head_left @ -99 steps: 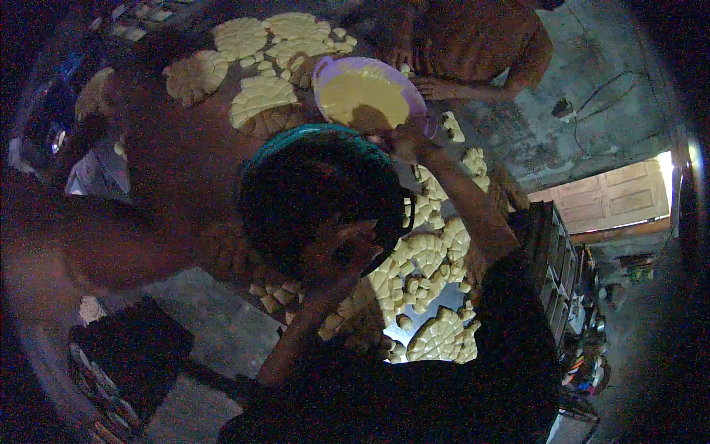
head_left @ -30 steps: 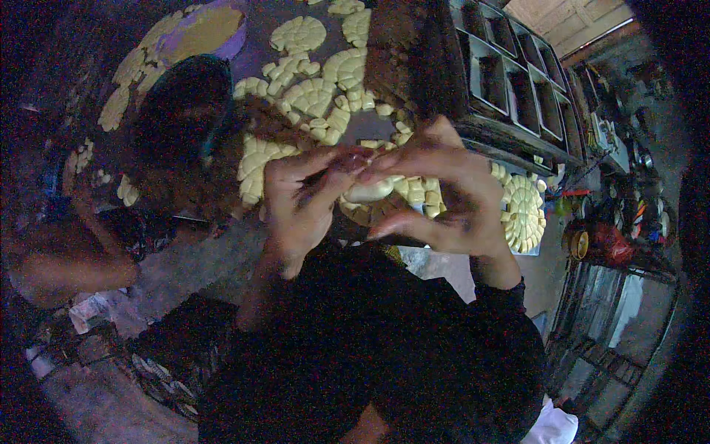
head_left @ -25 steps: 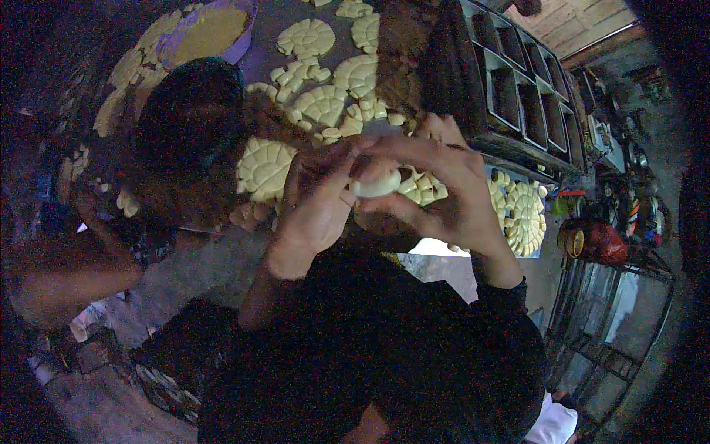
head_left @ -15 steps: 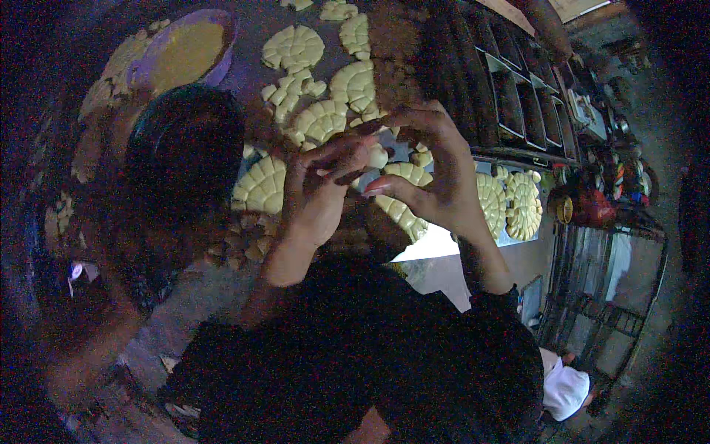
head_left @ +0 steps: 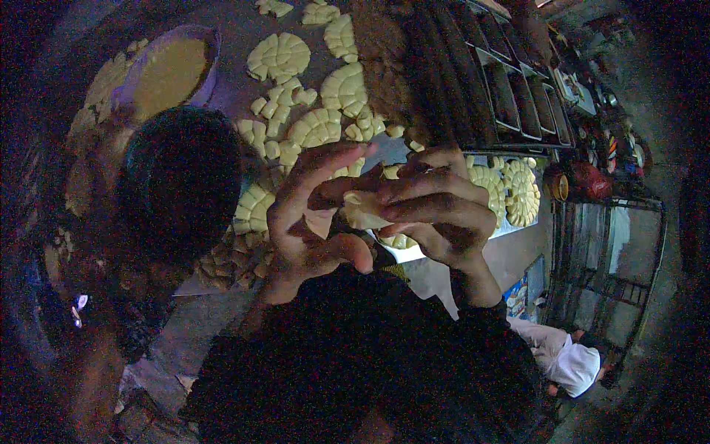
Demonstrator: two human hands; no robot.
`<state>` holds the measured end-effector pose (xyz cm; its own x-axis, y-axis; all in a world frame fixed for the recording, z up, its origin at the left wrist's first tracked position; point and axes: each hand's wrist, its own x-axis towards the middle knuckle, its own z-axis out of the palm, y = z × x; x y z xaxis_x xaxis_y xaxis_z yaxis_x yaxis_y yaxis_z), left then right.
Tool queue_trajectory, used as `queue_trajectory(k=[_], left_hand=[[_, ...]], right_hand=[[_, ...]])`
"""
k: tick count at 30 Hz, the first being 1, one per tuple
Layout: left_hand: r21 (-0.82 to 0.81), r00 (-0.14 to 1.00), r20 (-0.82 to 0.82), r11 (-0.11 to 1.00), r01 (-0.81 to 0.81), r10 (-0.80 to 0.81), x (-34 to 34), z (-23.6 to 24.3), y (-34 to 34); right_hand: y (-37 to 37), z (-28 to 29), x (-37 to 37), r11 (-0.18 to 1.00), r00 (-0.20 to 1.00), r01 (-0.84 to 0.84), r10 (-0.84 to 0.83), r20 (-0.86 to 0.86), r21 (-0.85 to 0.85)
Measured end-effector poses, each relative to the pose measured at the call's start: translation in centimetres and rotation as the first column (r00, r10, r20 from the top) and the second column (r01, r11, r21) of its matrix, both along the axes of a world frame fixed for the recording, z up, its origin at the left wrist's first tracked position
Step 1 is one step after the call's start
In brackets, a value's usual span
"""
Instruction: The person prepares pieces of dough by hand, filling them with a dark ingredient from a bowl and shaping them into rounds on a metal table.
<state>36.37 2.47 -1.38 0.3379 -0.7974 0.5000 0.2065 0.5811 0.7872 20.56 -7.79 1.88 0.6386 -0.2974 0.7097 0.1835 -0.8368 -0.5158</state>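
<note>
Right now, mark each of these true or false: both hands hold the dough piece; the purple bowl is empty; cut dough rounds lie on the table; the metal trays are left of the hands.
1. Both hands hold the dough piece. True: the left hand and right hand meet on the pale dough piece.
2. The purple bowl is empty. False: it holds yellow filling.
3. Cut dough rounds lie on the table. True.
4. The metal trays are left of the hands. False: they are upper right.

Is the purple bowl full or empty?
Nearly full: the purple bowl holds yellow filling almost up to its rim.
</note>
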Motion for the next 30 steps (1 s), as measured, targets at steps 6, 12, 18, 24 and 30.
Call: queue_trajectory(k=[6,12,18,24,30], left_hand=[[0.226,0.952,0.307,0.971,-0.077,0.005,-1.1,0.2,1.0],[0.415,0.979,-0.192,0.91,0.025,0.06,-6.7,-0.3,0.8],[0.4,0.947,-0.246,0.911,-0.096,0.208,-13.8,0.3,-0.7],[0.446,0.917,-0.358,0.895,0.003,0.175,-18.2,-1.1,-1.2],[0.528,0.96,-0.248,0.849,0.022,0.129,-21.2,-3.0,0.6]], right_hand=[[-0.5,0.4,-1.9,0.997,0.999,-0.04,0.042,0.016,-0.063],[-1.4,0.7,-5.6,0.995,0.995,-0.097,0.097,-0.008,-0.032],[-1.5,1.6,-10.8,0.991,0.99,-0.124,0.12,-0.069,-0.047],[-2.7,0.2,-15.4,0.995,0.974,-0.091,0.099,-0.206,0.048],[-3.1,-1.5,-18.0,0.996,0.978,-0.035,0.017,-0.209,-0.083]])
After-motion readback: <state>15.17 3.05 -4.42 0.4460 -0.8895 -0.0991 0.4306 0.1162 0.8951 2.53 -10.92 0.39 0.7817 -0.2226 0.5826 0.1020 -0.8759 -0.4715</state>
